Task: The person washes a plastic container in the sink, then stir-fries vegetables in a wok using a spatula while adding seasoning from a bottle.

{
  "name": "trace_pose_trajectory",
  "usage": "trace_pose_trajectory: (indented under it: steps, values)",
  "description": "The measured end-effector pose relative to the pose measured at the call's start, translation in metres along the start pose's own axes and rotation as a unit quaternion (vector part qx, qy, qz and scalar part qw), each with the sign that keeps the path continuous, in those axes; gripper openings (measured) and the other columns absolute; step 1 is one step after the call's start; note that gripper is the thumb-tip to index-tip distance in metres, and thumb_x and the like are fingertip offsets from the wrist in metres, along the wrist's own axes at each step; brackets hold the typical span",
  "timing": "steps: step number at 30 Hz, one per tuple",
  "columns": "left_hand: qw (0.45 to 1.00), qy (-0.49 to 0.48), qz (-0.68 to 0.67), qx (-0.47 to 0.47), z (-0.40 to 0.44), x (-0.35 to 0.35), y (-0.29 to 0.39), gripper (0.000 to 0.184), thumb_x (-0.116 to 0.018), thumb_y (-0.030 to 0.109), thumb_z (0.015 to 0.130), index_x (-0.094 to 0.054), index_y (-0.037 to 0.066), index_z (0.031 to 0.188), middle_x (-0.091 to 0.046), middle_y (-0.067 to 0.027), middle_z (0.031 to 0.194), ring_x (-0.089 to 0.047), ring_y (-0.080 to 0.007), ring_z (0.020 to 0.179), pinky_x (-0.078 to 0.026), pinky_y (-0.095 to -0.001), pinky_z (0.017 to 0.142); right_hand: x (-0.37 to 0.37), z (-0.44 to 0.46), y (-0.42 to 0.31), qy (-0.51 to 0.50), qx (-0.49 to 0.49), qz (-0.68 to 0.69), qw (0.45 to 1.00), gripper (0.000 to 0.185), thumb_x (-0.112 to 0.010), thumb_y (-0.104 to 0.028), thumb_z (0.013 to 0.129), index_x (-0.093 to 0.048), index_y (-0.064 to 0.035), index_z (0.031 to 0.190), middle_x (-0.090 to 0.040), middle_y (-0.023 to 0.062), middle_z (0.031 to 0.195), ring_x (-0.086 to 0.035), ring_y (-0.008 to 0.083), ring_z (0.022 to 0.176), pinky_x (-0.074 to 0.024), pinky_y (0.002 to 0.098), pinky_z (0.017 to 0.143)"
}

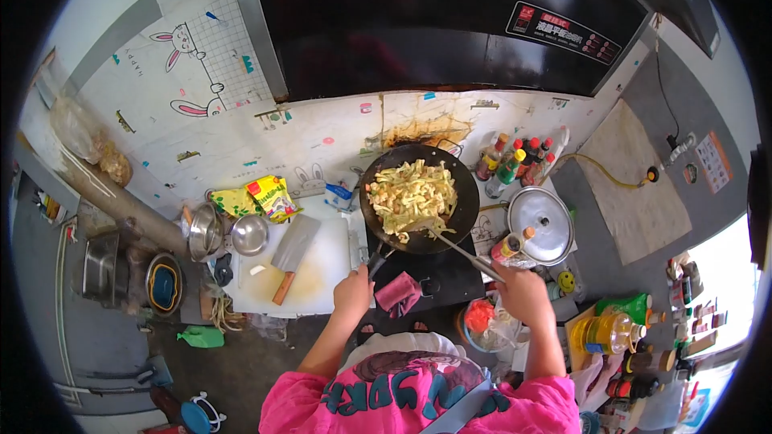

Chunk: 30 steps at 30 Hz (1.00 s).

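Observation:
My left hand (352, 292) is closed around the black handle of a dark wok (410, 245). In the wok lies a heap of pale yellow food in strips and pieces (412, 194). My right hand (523, 292) grips the handle of a metal spatula (466, 255), whose blade rests at the lower edge of the food, inside the wok. A pink cloth (397, 294) lies below the wok, between my hands. To the left, a cleaver (295, 245) with a wooden handle lies on a white cutting board (326, 261).
Sauce bottles (507, 169) and a metal lid (540, 225) stand right of the wok. Two metal bowls (250, 235) and yellow packets (272, 197) are at the left. A large oil bottle (603, 333) is at the lower right, and a range hood (386, 24) hangs above.

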<state>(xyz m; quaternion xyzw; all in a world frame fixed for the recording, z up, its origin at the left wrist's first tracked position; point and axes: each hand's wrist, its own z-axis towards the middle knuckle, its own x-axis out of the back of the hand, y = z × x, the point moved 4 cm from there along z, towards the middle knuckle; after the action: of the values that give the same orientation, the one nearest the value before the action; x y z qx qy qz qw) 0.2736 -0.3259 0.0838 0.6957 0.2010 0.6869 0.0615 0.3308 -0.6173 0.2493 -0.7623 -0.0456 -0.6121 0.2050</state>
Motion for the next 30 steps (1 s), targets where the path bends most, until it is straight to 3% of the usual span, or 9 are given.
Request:
trace_pose_trajectory:
  steps: [5,14,15,19,22,23,26,30]
  values:
    - [1.000,0.002,-0.004,-0.005,0.003,-0.007,-0.004,0.043,-0.063,0.026,0.080,-0.048,0.002,0.113,-0.060,-0.0166,0.082,-0.063,-0.0330,0.068,-0.050,-0.0425,0.056,0.021,0.014,-0.036,0.100,0.165,-0.106,0.976,0.041,-0.057,-0.012,0.078,-0.055,-0.0126,0.119,-0.059,0.0072,0.082,-0.062,0.0257,0.067,-0.0499,0.0354,0.058]
    - [1.000,-0.013,-0.003,0.017,0.003,-0.007,-0.004,0.043,-0.060,0.028,0.083,-0.046,0.003,0.114,-0.060,-0.0160,0.081,-0.063,-0.0328,0.068,-0.050,-0.0417,0.056,0.001,0.087,-0.123,0.119,0.258,-0.256,0.924,0.037,-0.056,-0.010,0.076,-0.056,-0.0092,0.113,-0.060,0.0068,0.079,-0.064,0.0181,0.069,-0.0493,0.0293,0.051]
    - [1.000,-0.008,-0.004,0.019,0.003,-0.008,-0.004,0.041,-0.059,0.028,0.083,-0.046,0.004,0.113,-0.059,-0.0157,0.081,-0.062,-0.0332,0.068,-0.050,-0.0426,0.057,-0.005,0.097,-0.129,0.111,0.263,-0.239,0.928,0.026,-0.055,-0.010,0.077,-0.059,-0.0060,0.103,-0.062,0.0079,0.081,-0.065,0.0194,0.072,-0.0508,0.0286,0.055]
    - [1.000,-0.002,-0.011,0.014,0.003,-0.007,-0.004,0.041,-0.058,0.028,0.083,-0.045,0.004,0.114,-0.059,-0.0158,0.081,-0.062,-0.0338,0.068,-0.050,-0.0437,0.058,-0.043,0.145,-0.141,0.081,0.186,-0.299,0.932,0.016,-0.054,-0.010,0.079,-0.062,-0.0065,0.092,-0.063,0.0079,0.083,-0.066,0.0217,0.075,-0.0512,0.0290,0.057]
    - [1.000,-0.011,-0.004,0.010,0.001,-0.006,-0.005,0.043,-0.059,0.028,0.083,-0.047,0.003,0.116,-0.060,-0.0156,0.082,-0.063,-0.0320,0.069,-0.050,-0.0414,0.057,-0.029,0.150,-0.130,0.076,0.110,-0.317,0.939,0.015,-0.053,-0.012,0.080,-0.063,-0.0081,0.090,-0.064,0.0077,0.083,-0.066,0.0217,0.075,-0.0511,0.0293,0.057]
    - [1.000,-0.012,0.000,0.006,0.002,-0.005,-0.004,0.044,-0.059,0.028,0.083,-0.047,0.003,0.118,-0.060,-0.0155,0.083,-0.063,-0.0310,0.069,-0.050,-0.0402,0.056,-0.028,0.155,-0.112,0.064,0.091,-0.287,0.952,0.016,-0.052,-0.012,0.080,-0.061,-0.0085,0.094,-0.064,0.0061,0.081,-0.066,0.0220,0.071,-0.0509,0.0303,0.056]
    - [1.000,-0.023,-0.004,0.011,0.002,-0.004,-0.002,0.044,-0.059,0.027,0.083,-0.048,0.003,0.117,-0.060,-0.0155,0.083,-0.063,-0.0319,0.069,-0.050,-0.0409,0.056,0.000,0.115,-0.074,0.114,0.110,-0.217,0.963,0.034,-0.051,-0.011,0.080,-0.054,-0.0090,0.114,-0.064,0.0117,0.079,-0.064,0.0283,0.065,-0.0503,0.0389,0.054]
    - [1.000,-0.023,-0.008,0.014,0.003,-0.004,-0.002,0.043,-0.060,0.026,0.082,-0.048,0.003,0.117,-0.060,-0.0157,0.083,-0.063,-0.0329,0.069,-0.050,-0.0424,0.057,-0.016,0.057,-0.027,0.094,0.057,-0.140,0.984,0.036,-0.055,-0.013,0.081,-0.054,-0.0051,0.116,-0.064,0.0160,0.077,-0.063,0.0307,0.061,-0.0502,0.0402,0.053]
